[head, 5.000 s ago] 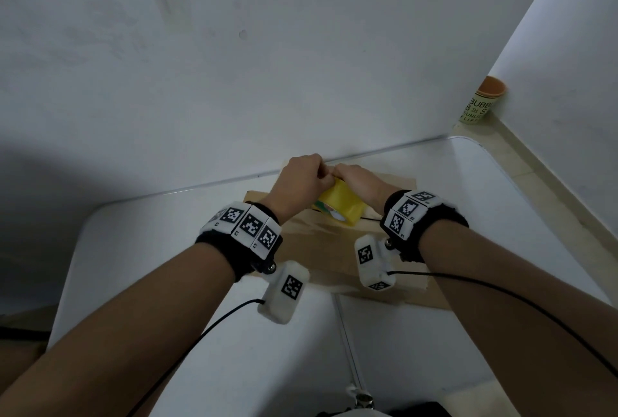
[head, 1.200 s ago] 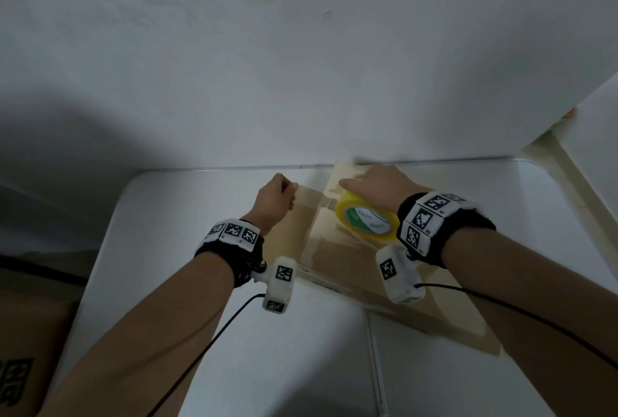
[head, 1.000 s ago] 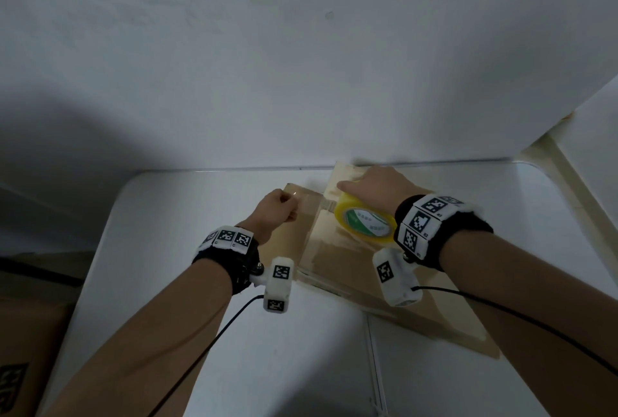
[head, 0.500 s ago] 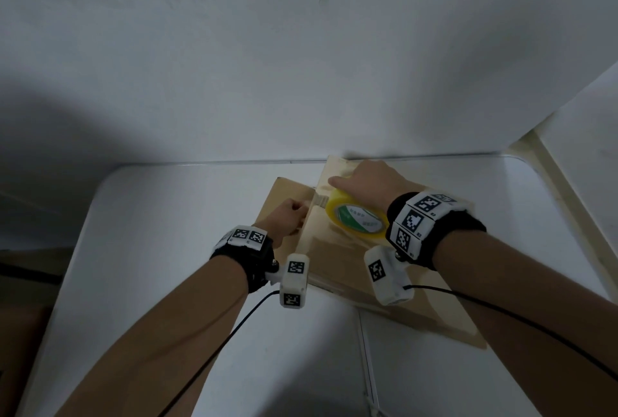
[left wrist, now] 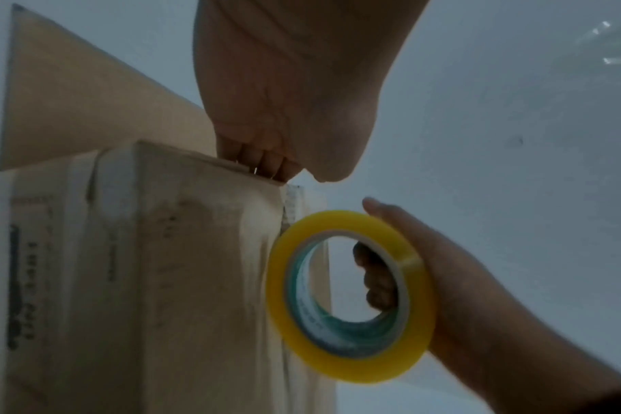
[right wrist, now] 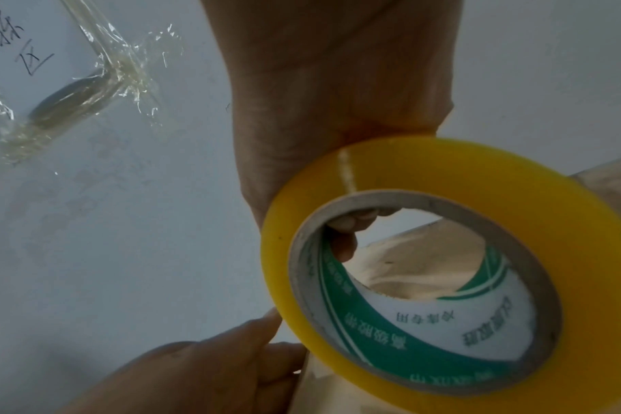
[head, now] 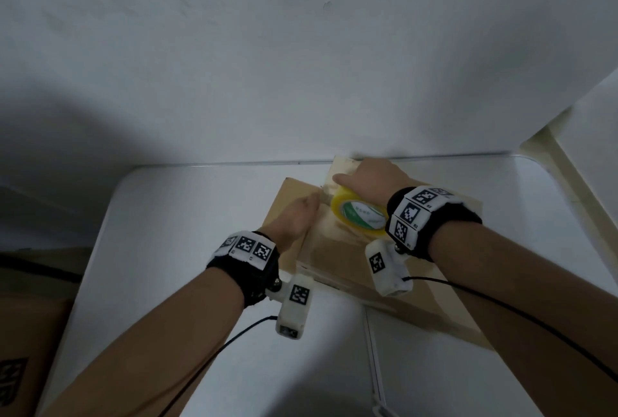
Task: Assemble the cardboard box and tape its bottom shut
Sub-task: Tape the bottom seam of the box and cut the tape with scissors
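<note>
A brown cardboard box [head: 337, 256] lies on the white table [head: 167, 249] near the wall, with old tape marks on its upper face. My right hand [head: 368, 182] grips a yellow tape roll [head: 359, 216] with fingers [left wrist: 376, 280] through its green-printed core [right wrist: 426, 322], held just above the box's far left edge. A short strip of tape [left wrist: 291, 201] runs from the roll to that edge. My left hand [head: 301, 216] lies against the box's left side, its fingertips [left wrist: 263, 165] pressing at the top edge beside the strip. What lies under the fingertips is hidden.
The wall rises directly behind the table, with crumpled clear tape [right wrist: 71, 92] stuck on it. Another cardboard box [head: 20, 333] stands off the table's left edge. Cables from both wrist cameras trail toward me. The table's seam [head: 374, 366] runs along the near side.
My left hand has moved right along the box, from the left flap up to the edge beside the roll, and has flattened out. My right hand has kept the roll at the far edge.
</note>
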### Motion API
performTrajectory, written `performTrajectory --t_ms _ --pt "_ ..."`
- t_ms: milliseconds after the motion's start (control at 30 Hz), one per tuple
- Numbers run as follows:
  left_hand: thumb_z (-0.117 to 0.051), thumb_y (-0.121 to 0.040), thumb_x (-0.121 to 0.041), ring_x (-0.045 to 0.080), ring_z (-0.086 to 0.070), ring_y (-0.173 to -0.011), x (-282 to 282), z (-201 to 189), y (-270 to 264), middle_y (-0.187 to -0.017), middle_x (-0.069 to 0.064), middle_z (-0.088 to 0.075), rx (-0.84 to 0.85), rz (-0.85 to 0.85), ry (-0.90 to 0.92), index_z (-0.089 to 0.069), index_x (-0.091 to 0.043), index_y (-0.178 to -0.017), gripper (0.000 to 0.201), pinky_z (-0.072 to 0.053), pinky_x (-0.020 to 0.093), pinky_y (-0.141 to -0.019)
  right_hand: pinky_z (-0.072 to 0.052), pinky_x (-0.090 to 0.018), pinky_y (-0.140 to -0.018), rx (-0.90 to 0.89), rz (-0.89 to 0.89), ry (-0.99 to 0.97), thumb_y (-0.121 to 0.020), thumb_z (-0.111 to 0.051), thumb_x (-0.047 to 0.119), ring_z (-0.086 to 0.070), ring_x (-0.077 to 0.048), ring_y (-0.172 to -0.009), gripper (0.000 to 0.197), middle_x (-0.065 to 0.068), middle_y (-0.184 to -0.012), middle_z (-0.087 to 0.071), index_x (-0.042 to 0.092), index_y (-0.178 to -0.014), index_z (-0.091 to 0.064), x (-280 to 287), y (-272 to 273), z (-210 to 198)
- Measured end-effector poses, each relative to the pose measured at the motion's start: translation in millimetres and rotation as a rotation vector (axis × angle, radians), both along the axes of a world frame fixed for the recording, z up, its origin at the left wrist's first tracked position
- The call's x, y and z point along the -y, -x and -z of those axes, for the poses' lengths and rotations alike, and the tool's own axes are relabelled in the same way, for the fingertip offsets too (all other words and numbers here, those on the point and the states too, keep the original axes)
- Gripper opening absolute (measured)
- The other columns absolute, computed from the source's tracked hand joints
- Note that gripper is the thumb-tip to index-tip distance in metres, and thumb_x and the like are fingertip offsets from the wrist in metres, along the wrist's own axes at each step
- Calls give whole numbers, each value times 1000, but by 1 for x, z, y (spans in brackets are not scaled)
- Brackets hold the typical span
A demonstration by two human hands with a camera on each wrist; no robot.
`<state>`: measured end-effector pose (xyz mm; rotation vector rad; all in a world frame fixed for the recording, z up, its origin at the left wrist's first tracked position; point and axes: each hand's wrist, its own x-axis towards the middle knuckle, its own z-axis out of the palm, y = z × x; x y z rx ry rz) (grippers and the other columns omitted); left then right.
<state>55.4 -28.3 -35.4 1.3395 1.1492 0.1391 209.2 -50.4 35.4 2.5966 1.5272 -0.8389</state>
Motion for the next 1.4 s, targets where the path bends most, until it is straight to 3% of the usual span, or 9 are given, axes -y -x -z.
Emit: performTrajectory --t_ms 133,300,367,467,567,733,1000,1233,1400 --pt "-17 -106 -38 24 -32 -140 17 -17 -8 -149 4 -37 -82 114 -49 -33 -8 -148 54 -25 32 -113 -43 -34 -83 6 -30 0 -87 -44 60 -58 -29 -107 60 -12 -117 -61 10 -114 -62 -2 0 1" --pt "-42 -97 -52 33 -54 -115 12 -16 10 -129 9 -55 -176 158 327 -46 -19 -134 50 -51 52 -87 -39 -35 -83 -173 58 -54 -100 -28 23 -50 -32 -110 20 -19 -112 -46 7 -104 -38 2 -7 -10" --pt "-55 -95 -42 32 -50 -116 15 -16 16 -134 2 -46 -182 190 391 -34 -31 -133 45 -54 47 -74 -33 -33 -85 -250 39 -10 -96 -26 38 -45 -28 -112 32 -16 -120 -42 9 -105 -36 2 -12 -21" --pt "-63 -92 -32 33 -55 -117 23 -5 19 -139 0 -46 -66 82 423 -30 -32 -137 56 -55 57 -82 -38 -35 -102 -242 -94 18 -96 -34 55 -45 -29 -128 63 -12 -142 -44 6 -131 -49 12 -24 -22" --pt "-61 -93 -36 34 -57 -117 28 -3 16 -142 1 -45 -66 120 243 -19 -34 -148 69 -51 57 -91 -32 -39 -112 -279 -111 -13 -93 -29 66 -43 -27 -133 69 -8 -149 -42 20 -142 -46 32 -34 -16" --pt "-40 -96 -43 24 -1 -150 16 6 1 -162 -7 11 -451 559 -564 5 -27 -153 74 -27 59 -111 -34 -37 -109 -280 -96 -93 -94 -25 65 -48 -28 -128 69 -10 -142 -50 19 -139 -50 45 -33 -15" --pt "-19 -94 -66 28 1 -150 20 5 -15 -160 -12 20 -674 666 -396 15 -32 -151 75 -5 60 -116 -36 -37 -106 -286 -84 -181 -92 -35 65 -47 -26 -130 70 -7 -144 -48 16 -141 -46 51 -33 -8" --pt "-23 -93 -66 31 -1 -149 12 13 -14 -153 -21 33 -695 731 -428 25 -38 -147 77 -3 54 -118 -37 -27 -70 -85 -150 -92 -89 -48 60 -55 -27 -95 55 -8 -101 -64 8 -92 -64 67 -69 -16" --pt "-18 -99 -52 25 9 -149 27 12 -29 -160 1 23 -800 795 -669 16 -15 -152 73 2 48 -120 -32 -27 -56 -30 -110 -92 -86 -51 63 -49 -21 -77 50 2 -71 -45 16 -69 -47 72 -74 -10"
